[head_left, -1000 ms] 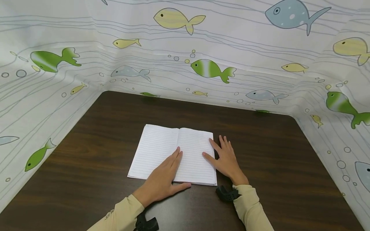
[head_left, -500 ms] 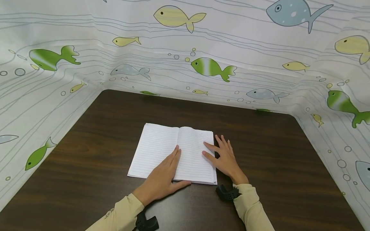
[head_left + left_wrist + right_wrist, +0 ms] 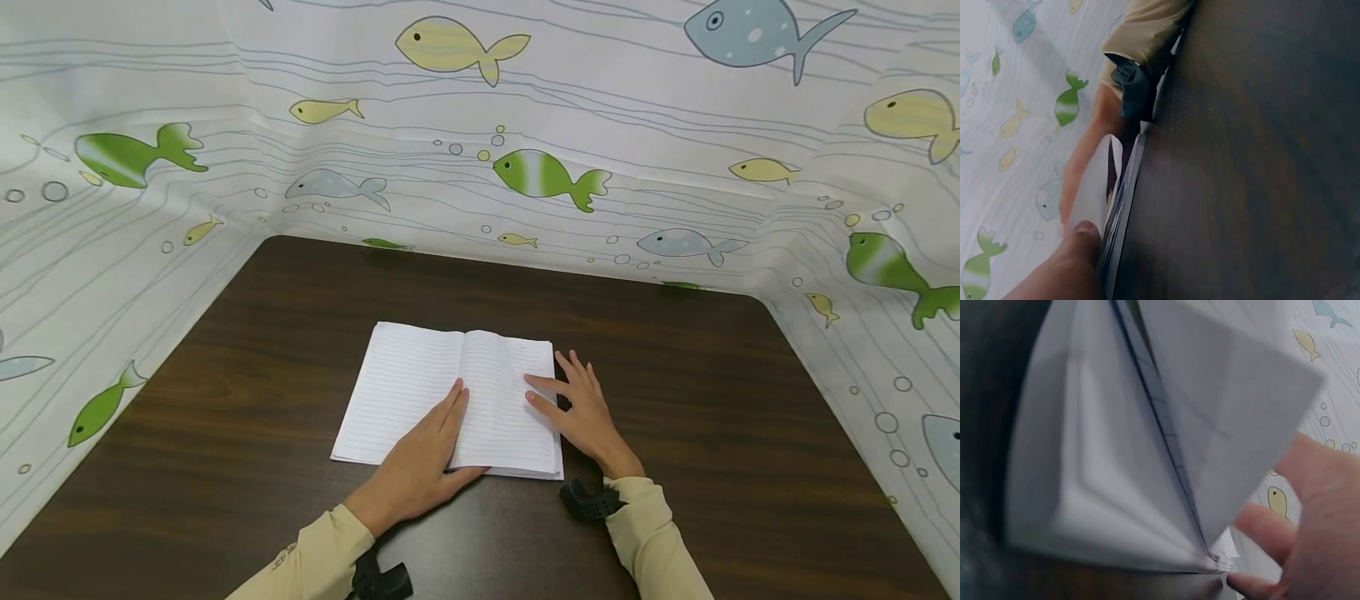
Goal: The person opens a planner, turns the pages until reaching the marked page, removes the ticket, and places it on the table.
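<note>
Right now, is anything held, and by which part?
The left hand rests on the notebook; whether the right hand pinches its right page, I cannot tell.

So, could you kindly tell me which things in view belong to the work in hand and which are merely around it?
Part of the work:
- open notebook
- left hand, resting on it
- right hand, at its right-hand page

Just around it:
- table
- fish-print sheet
- black wrist bands, worn
</note>
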A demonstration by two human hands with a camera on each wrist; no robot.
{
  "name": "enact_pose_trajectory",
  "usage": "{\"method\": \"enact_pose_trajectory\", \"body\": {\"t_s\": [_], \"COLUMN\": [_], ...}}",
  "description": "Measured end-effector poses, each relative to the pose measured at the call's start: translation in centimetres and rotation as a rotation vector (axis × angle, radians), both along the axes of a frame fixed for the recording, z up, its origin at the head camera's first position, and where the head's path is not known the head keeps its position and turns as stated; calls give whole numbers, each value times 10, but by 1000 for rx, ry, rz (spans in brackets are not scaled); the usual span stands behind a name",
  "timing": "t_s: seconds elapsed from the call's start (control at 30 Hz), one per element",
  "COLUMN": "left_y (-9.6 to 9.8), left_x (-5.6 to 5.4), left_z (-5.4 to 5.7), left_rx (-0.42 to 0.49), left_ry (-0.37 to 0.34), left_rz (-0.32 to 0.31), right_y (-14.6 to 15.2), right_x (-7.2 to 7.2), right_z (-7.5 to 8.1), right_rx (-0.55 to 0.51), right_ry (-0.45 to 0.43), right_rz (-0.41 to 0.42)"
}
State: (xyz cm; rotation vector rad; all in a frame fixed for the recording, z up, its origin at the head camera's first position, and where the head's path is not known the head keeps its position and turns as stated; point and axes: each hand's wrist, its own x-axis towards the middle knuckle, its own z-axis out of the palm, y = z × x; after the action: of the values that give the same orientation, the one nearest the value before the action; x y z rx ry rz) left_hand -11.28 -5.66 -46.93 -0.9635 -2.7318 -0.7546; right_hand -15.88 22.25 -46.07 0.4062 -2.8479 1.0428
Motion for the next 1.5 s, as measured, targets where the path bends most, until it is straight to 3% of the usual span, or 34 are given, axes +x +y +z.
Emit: {"method": "enact_pose_trajectory", "body": {"t_s": [0.17, 0.37, 0.53, 0.67, 0.8, 0.87, 1.0, 1.1, 1.2, 1.33, 1.5], "left_y": [0, 1, 1, 1, 1, 1, 1, 1, 0, 0, 0], "left_x": [0, 1, 2, 2, 1, 0, -3, -5, -6, -6, 0], "left_z": [0, 1, 2, 3, 6, 7, 10, 11, 10, 8, 4], "left_rx": [5, -11, -15, 22, 127, 198, 289, 249, 151, 89, -22], "left_ry": [-16, -18, -1, -24, -3, 52, 273, 426, 477, 390, 147], "left_rz": [-6, -4, -9, -22, -32, -18, 72, 171, 243, 228, 133], "right_y": [2, -1, -6, -8, -10, -10, -11, -12, -13, -13, -13], "right_x": [0, 3, 3, 3, 3, 2, 0, -1, -1, 0, 0], "right_z": [-1, 0, -2, 0, 4, 5, 7, 7, 7, 6, 4], "right_rx": [-157, -380, -550, -656, -682, -695, -702, -664, -654, -664, -708], "right_ry": [12, -3, 21, -42, -123, -153, -174, -172, -174, -169, -103], "right_rz": [-16, -92, -53, -25, -76, -78, -47, -51, -55, -45, -29]}}
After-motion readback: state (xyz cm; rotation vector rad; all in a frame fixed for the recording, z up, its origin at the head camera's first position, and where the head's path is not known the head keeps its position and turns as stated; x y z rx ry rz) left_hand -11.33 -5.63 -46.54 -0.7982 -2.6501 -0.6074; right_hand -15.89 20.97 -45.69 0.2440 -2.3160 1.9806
